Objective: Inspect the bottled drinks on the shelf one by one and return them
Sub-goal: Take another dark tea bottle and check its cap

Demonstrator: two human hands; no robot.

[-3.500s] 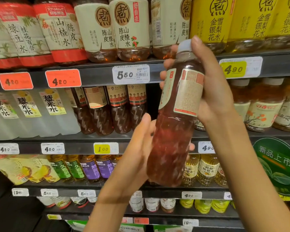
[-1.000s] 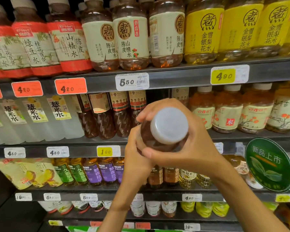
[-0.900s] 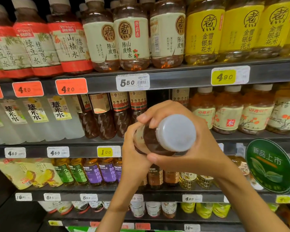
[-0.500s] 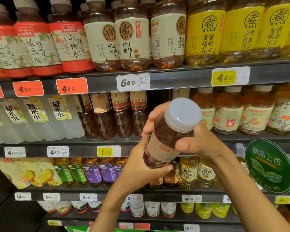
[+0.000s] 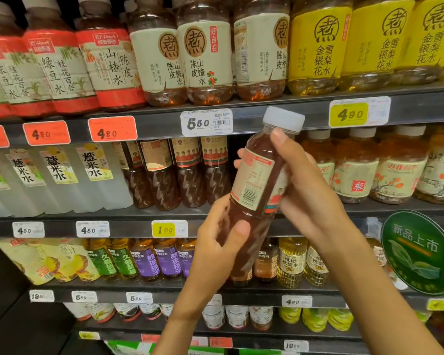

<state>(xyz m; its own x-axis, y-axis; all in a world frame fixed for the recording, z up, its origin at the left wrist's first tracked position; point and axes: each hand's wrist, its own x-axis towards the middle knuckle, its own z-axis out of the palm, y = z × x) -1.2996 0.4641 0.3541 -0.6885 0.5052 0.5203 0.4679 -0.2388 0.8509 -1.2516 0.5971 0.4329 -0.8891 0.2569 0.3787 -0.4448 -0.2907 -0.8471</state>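
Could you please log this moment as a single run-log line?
stage: inspecting | bottle: tilted, off shelf | right hand: grips upper body | left hand: grips lower body

Both forearms were bare, with no sleeves in view. The left hand (image 5: 217, 248) and right hand (image 5: 309, 198) had short, unpainted nails.

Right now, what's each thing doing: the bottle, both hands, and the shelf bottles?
Reddish-brown plastic drink bottle: held off the shelf, tilted, white cap on.
Left hand: grips its lower part.
Right hand: grips its upper part.
Matching dark bottles: upright on the shelf.
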